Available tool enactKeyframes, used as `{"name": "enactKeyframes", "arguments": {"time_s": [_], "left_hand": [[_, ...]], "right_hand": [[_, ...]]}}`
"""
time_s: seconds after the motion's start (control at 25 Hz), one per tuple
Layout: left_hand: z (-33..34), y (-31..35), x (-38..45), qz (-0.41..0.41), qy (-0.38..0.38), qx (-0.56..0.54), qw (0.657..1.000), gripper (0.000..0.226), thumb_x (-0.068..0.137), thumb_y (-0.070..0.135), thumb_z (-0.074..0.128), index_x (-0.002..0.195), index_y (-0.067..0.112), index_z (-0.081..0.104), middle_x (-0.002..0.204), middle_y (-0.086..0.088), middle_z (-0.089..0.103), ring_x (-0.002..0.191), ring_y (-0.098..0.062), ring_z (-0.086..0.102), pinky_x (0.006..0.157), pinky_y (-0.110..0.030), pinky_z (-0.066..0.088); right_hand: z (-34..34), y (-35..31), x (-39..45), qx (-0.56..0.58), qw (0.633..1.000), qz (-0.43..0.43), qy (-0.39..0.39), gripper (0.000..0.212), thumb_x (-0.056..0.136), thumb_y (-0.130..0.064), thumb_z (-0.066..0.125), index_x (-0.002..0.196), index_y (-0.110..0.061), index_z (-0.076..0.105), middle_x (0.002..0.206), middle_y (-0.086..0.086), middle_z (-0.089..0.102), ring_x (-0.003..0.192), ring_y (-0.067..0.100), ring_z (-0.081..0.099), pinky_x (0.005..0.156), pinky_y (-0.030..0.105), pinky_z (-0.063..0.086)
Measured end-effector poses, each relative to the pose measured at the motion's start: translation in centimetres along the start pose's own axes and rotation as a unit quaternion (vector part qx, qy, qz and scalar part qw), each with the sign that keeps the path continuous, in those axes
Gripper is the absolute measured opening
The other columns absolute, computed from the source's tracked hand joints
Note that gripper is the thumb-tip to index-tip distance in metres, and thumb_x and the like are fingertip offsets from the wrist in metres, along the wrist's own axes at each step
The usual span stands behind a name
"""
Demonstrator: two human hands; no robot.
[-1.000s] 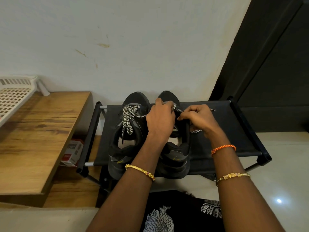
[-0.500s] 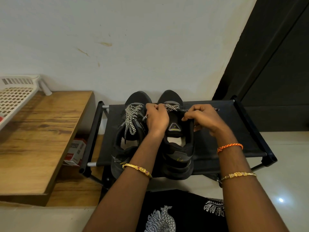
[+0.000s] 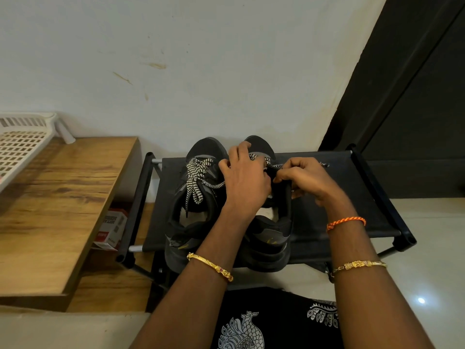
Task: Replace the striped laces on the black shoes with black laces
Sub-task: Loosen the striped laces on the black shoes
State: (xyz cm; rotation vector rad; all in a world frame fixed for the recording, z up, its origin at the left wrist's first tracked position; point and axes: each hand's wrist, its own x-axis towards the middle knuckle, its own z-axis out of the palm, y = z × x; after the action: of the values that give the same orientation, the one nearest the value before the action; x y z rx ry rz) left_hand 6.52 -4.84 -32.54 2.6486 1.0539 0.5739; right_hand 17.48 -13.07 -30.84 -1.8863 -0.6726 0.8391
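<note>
Black mesh and a thick sole on both: two shoes sit side by side on the rack (image 3: pixel 339 197), toes to the wall. The head view is all we get. The left shoe (image 3: pixel 193 205) is laced to the top, its lace (image 3: pixel 198 180) a black-and-white zigzag weave, ends hanging loose over the tongue, one strand trailing across toward the left hand (image 3: pixel 245 182). The right shoe (image 3: pixel 270 238) is mostly covered by the hands; its lace (image 3: pixel 256 156), the same striped weave, shows only near the toe and in a short piece just past the knuckles. So that's two shoes, two striped laces.

The left hand lies over the right shoe's tongue, fingers curled down at the eyelets; the grip is on something there, but whether it is lace or tongue I cannot tell. The right hand (image 3: pixel 305 180) has thumb and forefinger pinched together at the shoe's right edge, by the striped lace; what they pinch is hidden, so I cannot tell.

Three bangles count up: one gold on the left wrist, one gold and one orange thread on the right. A wooden bench (image 3: pixel 50 210) stands left of the rack, carrying one white basket (image 3: pixel 22 142). A red-and-white box (image 3: pixel 110 227) sits beneath it.
</note>
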Motion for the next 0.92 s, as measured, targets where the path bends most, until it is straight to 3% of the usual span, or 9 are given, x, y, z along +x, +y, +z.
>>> {"name": "enactKeyframes", "arguments": {"time_s": [0.24,0.36,0.44,0.52,0.64,0.68,0.72,0.84,0.92], "left_hand": [[-0.2,-0.1,0.3,-0.087,-0.018,-0.137,0.987,0.016,0.088,0.025,0.062,0.100,0.027,0.072,0.143,-0.001,0.030,0.130,-0.022,0.026,0.098,-0.040,0.024],[-0.4,0.0,0.4,-0.145,-0.015,-0.237,0.960,0.007,0.087,0.022,0.063,0.087,0.024,0.069,0.143,0.001,0.027,0.130,-0.019,0.030,0.096,-0.035,0.020],[-1.0,0.1,0.6,-0.153,0.018,-0.327,0.932,0.015,0.089,0.019,0.060,0.078,0.029,0.062,0.138,0.004,0.030,0.124,-0.012,0.038,0.100,-0.032,0.022],[-2.1,-0.2,1.0,-0.149,0.077,-0.479,0.862,0.018,0.094,0.013,0.053,0.081,0.026,0.057,0.126,0.006,0.044,0.113,-0.003,0.049,0.105,-0.030,0.034],[-2.9,-0.7,1.5,-0.164,0.116,-0.683,0.703,0.019,0.099,0.004,0.041,0.085,0.015,0.049,0.091,0.000,0.065,0.083,-0.006,0.066,0.080,-0.020,0.050],[-2.9,-0.8,1.5,-0.178,0.110,-0.690,0.693,0.016,0.098,0.006,0.041,0.086,0.015,0.046,0.082,-0.002,0.063,0.072,-0.010,0.064,0.072,-0.021,0.050],[-2.9,-0.7,1.4,-0.184,0.097,-0.654,0.728,0.010,0.097,0.010,0.046,0.088,0.015,0.043,0.077,-0.003,0.057,0.065,-0.011,0.058,0.068,-0.023,0.047],[-1.6,-0.3,0.9,-0.123,0.019,-0.378,0.917,0.032,0.085,0.020,0.061,0.098,0.018,0.032,0.077,0.005,0.050,0.068,-0.012,0.049,0.073,-0.029,0.039],[-0.9,0.0,0.5,-0.075,-0.008,-0.239,0.968,0.041,0.082,0.019,0.062,0.106,0.017,0.029,0.087,0.005,0.053,0.084,-0.018,0.052,0.083,-0.035,0.031]], "right_hand": [[0.6,0.3,0.2,-0.018,1.000,-0.015,0.012,0.016,0.077,-0.008,0.066,0.070,-0.016,0.054,0.069,0.003,0.059,0.063,0.016,0.059,0.051,0.027,0.050],[1.1,0.7,0.4,-0.055,0.998,-0.022,0.027,0.013,0.080,-0.012,0.063,0.074,-0.017,0.052,0.072,0.005,0.058,0.066,0.018,0.056,0.052,0.029,0.047],[1.5,1.1,0.6,-0.092,0.994,-0.029,0.056,0.014,0.079,-0.014,0.063,0.074,-0.018,0.051,0.071,0.003,0.057,0.068,0.018,0.056,0.059,0.032,0.046],[1.7,1.4,0.8,-0.115,0.990,-0.030,0.074,0.016,0.078,-0.015,0.064,0.074,-0.019,0.049,0.071,0.000,0.057,0.070,0.017,0.055,0.060,0.028,0.044],[1.8,1.7,1.1,-0.116,0.990,-0.025,0.081,0.017,0.077,-0.016,0.064,0.073,-0.020,0.048,0.072,-0.001,0.057,0.069,0.015,0.053,0.057,0.026,0.042],[1.9,1.7,1.1,-0.118,0.989,-0.025,0.080,0.017,0.077,-0.017,0.065,0.073,-0.020,0.048,0.072,-0.002,0.057,0.068,0.015,0.053,0.057,0.026,0.042],[1.9,1.8,1.2,-0.117,0.990,-0.025,0.078,0.017,0.077,-0.017,0.065,0.073,-0.020,0.048,0.071,-0.002,0.057,0.068,0.015,0.054,0.058,0.027,0.043],[1.8,1.9,1.3,-0.104,0.991,-0.028,0.077,0.015,0.076,-0.017,0.065,0.075,-0.019,0.050,0.071,-0.001,0.058,0.068,0.015,0.055,0.060,0.028,0.044],[1.8,1.8,1.3,-0.104,0.991,-0.028,0.075,0.015,0.075,-0.017,0.065,0.075,-0.018,0.050,0.070,-0.001,0.058,0.066,0.014,0.054,0.058,0.028,0.044]]}}
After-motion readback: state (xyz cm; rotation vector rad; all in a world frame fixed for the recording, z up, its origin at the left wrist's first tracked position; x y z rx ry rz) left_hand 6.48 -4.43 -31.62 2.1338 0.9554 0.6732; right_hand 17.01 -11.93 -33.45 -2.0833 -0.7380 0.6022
